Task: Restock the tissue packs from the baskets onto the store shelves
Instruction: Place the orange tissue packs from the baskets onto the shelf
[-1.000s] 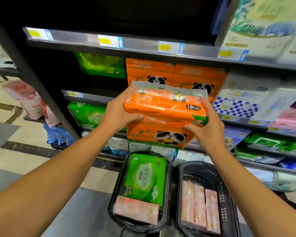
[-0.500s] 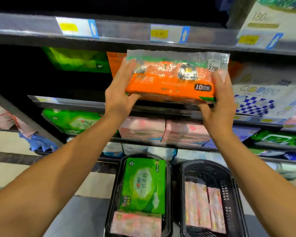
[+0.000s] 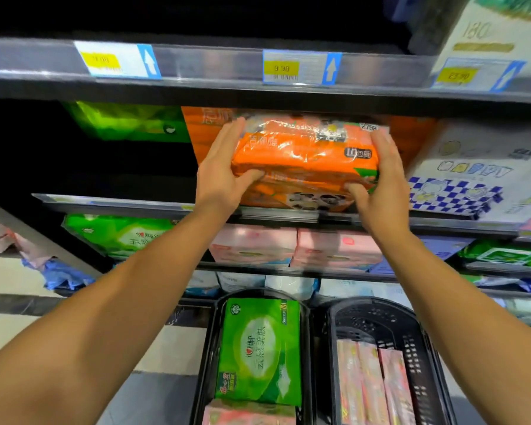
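Centre frame: both hands clamp a glossy, crinkly orange tissue pack (image 3: pixel 304 154) by its ends, left hand (image 3: pixel 224 173) and right hand (image 3: pixel 380 182), fingers curled round it, thumbs underneath. The soft rectangular pack sits atop another orange pack (image 3: pixel 304 197) on the metal shelf (image 3: pixel 135 204). Bottom centre: two black plastic baskets, left basket (image 3: pixel 207 348) with a green pack (image 3: pixel 258 351), right basket (image 3: pixel 426 348) with pink packs (image 3: pixel 371 384).

Dark metal shelving (image 3: pixel 258 96) fills the view, w/ clear price rails (image 3: pixel 215 61) holding yellow tags (image 3: pixel 281 68) and blue arrow labels (image 3: pixel 331 68). Top bay very dim. Lower left: pale floor (image 3: pixel 10 277) w/ dark stripes, poss. tile. Light comes from overhead, glare on rails.
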The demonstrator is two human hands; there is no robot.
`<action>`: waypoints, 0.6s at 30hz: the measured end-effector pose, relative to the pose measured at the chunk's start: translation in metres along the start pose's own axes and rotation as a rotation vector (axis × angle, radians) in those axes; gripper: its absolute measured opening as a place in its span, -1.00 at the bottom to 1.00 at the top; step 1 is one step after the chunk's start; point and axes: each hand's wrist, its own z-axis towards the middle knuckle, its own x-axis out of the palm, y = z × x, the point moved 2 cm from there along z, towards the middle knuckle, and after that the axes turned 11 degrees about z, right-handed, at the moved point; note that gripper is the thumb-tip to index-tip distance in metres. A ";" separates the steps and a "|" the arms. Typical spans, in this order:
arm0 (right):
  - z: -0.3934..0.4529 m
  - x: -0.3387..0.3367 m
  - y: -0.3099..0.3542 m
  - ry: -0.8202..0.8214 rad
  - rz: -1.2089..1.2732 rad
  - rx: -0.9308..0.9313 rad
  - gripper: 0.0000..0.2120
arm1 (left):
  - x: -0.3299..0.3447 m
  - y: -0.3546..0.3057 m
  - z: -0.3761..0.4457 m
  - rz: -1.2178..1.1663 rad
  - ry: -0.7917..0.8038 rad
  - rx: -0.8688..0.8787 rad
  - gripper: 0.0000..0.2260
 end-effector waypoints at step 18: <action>0.050 0.022 -0.018 -0.197 0.101 0.404 -0.43 | 0.018 -0.021 -0.024 0.076 -0.266 -0.097 -0.53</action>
